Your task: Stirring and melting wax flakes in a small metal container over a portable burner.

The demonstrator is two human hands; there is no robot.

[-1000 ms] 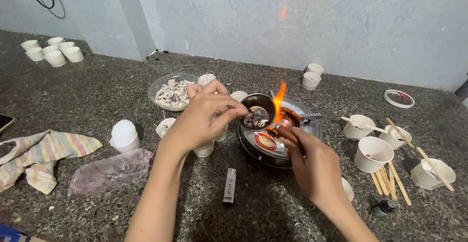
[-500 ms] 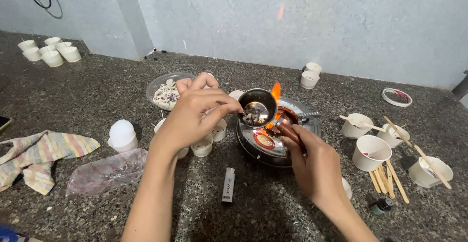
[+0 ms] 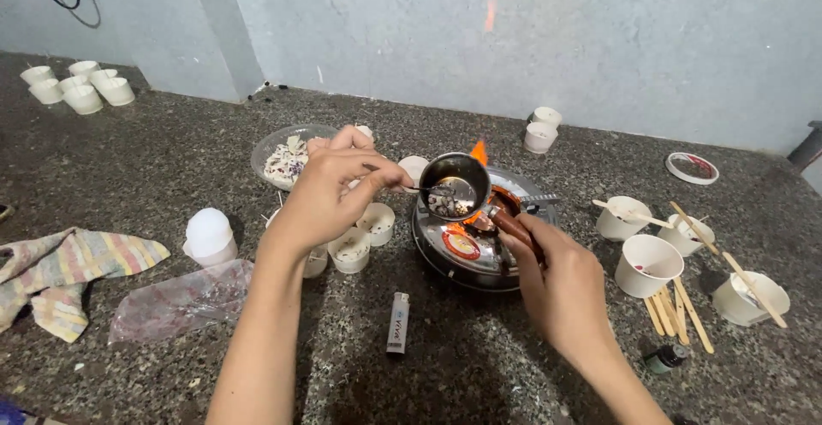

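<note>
A: Our right hand (image 3: 561, 284) is closed around the reddish handle (image 3: 512, 226) and holds the small metal pot (image 3: 454, 187) just above the round burner (image 3: 479, 241), beside the flame (image 3: 479, 153).

B: Our left hand (image 3: 338, 190) pinches a thin stirrer (image 3: 425, 190), its tip inside the pot. We should stir slowly, keep the pot level, and keep our fingers away from the flame.

Bare stone counter (image 3: 154, 160) open along its front edge around a lighter (image 3: 397, 323), small white cups (image 3: 351, 249) crowding the stove's (image 3: 467, 249) left side, flame (image 3: 478, 153) behind the pot, paper cups (image 3: 648, 265) and wooden sticks (image 3: 676, 309) blocking the right, cloth (image 3: 60, 271) and plastic bag (image 3: 180, 301) at front left
</note>
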